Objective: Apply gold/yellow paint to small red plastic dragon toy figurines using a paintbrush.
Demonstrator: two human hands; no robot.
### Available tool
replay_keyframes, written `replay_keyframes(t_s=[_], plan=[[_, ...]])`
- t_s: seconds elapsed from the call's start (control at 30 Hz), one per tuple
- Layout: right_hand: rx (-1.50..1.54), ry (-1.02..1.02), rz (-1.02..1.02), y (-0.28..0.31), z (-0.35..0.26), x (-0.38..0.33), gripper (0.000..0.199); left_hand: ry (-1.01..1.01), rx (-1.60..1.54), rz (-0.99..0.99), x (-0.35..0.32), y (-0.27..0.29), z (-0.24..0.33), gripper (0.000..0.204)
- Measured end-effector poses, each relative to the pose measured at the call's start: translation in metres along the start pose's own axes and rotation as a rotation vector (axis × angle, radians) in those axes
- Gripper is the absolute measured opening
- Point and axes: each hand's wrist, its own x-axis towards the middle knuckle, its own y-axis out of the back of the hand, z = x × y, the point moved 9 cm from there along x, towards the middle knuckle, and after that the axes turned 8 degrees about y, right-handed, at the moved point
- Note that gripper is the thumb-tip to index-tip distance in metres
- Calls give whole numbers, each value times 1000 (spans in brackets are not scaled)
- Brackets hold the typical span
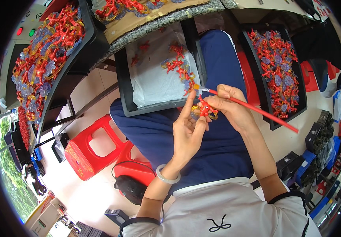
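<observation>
Two hands come together on one red figurine (pixel 205 107), right above the lap (pixel 222 152)!
From the left, a paper-lined tray (pixel 122 79) sits across the thighs, probably keeping pieces within reach; next, the left hand (pixel 188 136) pinches the figurine from below, seemingly to steady it, its long axis near upright, facing too small to read; the right hand (pixel 233 108) grips it too, a red-handled paintbrush (pixel 257 111) tucked in, bristles upper left, handle slanting lower right.

A red stool (pixel 77 161) stands on the pale floor (pixel 66 193) beside another red stool (pixel 125 170).
</observation>
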Motion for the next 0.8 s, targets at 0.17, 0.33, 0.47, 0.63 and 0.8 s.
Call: replay_keyframes(t_s=[0.17,0.33,0.47,0.63,0.8], plan=[[-155,141,63,-9,-33,-12,43,-40,-132,139,2,14,-4,38],[-475,303,94,-18,-47,-27,38,-41,-168,95,3,11,-2,25],[-516,365,124,-25,-58,-31,38,78,-353,-30,5,6,-11,22],[-440,359,110,-24,-55,-27,39,83,-347,-52,4,7,-8,22],[-628,467,73,-30,-67,-30,40,113,-455,-188,8,7,-5,17]])
